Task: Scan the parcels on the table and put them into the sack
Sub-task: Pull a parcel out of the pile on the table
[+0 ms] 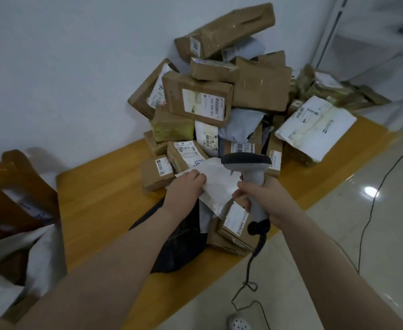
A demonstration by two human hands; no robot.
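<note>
My left hand (188, 186) pinches the edge of a flat white mailer (216, 184) just above the wooden table (95, 201). My right hand (261, 198) grips the handle of a grey barcode scanner (250, 170), whose dark head hangs over the mailer; its fingertips also touch the mailer's right corner. Behind them a tall heap of brown parcels (200, 98) and grey bags leans on the wall. The white sack (17, 260) gapes open at the lower left, beside the table's end.
A black bag (179, 244) and a labelled brown box (236, 225) lie under my forearms. A large white padded mailer (314, 127) rests at the table's right end. A wooden chair (12, 184) stands left. The scanner cable (250, 277) trails over the tiled floor.
</note>
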